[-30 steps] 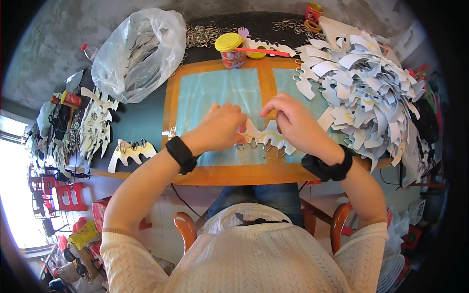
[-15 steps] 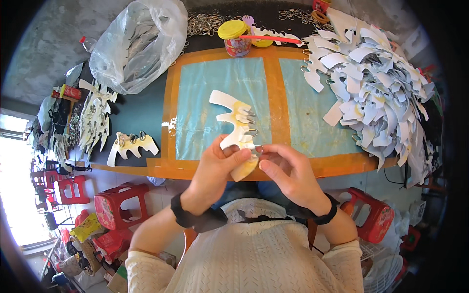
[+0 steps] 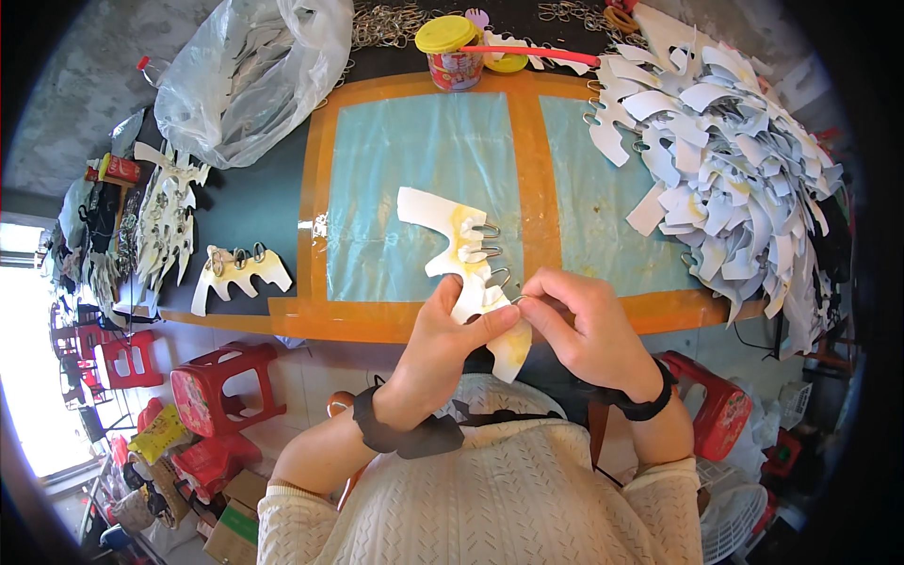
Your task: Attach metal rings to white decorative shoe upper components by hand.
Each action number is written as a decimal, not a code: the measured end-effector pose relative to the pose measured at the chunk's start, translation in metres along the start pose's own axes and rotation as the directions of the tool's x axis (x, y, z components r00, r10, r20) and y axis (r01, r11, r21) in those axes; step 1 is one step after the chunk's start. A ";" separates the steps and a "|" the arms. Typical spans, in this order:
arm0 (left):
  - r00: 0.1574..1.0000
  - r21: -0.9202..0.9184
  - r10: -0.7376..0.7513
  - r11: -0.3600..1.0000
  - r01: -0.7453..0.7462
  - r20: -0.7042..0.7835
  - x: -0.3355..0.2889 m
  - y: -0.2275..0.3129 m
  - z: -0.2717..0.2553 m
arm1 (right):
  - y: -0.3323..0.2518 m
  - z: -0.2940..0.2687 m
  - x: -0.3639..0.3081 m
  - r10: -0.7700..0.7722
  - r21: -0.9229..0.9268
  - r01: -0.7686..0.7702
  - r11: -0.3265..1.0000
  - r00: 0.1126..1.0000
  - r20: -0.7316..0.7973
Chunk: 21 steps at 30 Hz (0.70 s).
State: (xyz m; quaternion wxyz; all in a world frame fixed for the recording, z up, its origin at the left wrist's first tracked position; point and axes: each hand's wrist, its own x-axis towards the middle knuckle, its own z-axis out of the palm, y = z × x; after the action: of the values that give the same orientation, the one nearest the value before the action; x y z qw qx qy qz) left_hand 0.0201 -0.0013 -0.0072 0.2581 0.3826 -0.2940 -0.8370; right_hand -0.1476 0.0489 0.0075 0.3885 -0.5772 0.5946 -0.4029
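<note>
A white cut-out piece [image 3: 459, 229] with scalloped edges and yellowish glue stains hangs over the table's near edge. My left hand [image 3: 447, 320] is closed on its lower part, thumb on top. Several metal rings [image 3: 492, 240] stick out along its right edge, held under small folded tabs. My right hand [image 3: 586, 325] pinches at the right edge near the lowest ring, thumb and forefinger together; the ring is mostly covered by the fingertips. Left of my hands lies a similar white piece [image 3: 243, 275] with rings fixed along its top.
A big heap of white cut-outs [image 3: 725, 160] covers the table's right side. A plastic bag [image 3: 254, 85] of pieces stands far left; a tub with a yellow lid [image 3: 452, 56] and a red-handled tool [image 3: 546, 55] stand at the back. Red stools [image 3: 226, 391] flank me.
The white piece has shifted slightly right and down, with both hands moving along. My right fingertips have closed at the lowest ring. The view has shifted a little.
</note>
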 end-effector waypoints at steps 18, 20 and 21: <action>0.996 -0.052 -0.083 0.995 0.084 0.015 -0.003 0.005 0.004 | 0.004 0.006 -0.017 0.180 0.341 -0.169 0.925 0.984 -0.001; 0.997 0.025 -0.065 0.998 0.064 0.033 -0.005 0.006 0.002 | 0.005 0.003 -0.016 0.160 0.294 -0.161 0.942 0.987 0.028; 0.997 0.025 -0.066 0.998 0.065 0.033 -0.005 0.005 0.001 | 0.005 0.001 -0.015 0.140 0.245 -0.151 0.958 0.988 0.059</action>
State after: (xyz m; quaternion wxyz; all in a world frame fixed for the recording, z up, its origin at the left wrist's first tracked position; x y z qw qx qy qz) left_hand 0.0232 -0.0018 -0.0008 0.2209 0.3808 -0.2954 -0.8479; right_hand -0.1482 0.0641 0.0025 0.4983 -0.4868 0.5723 -0.4327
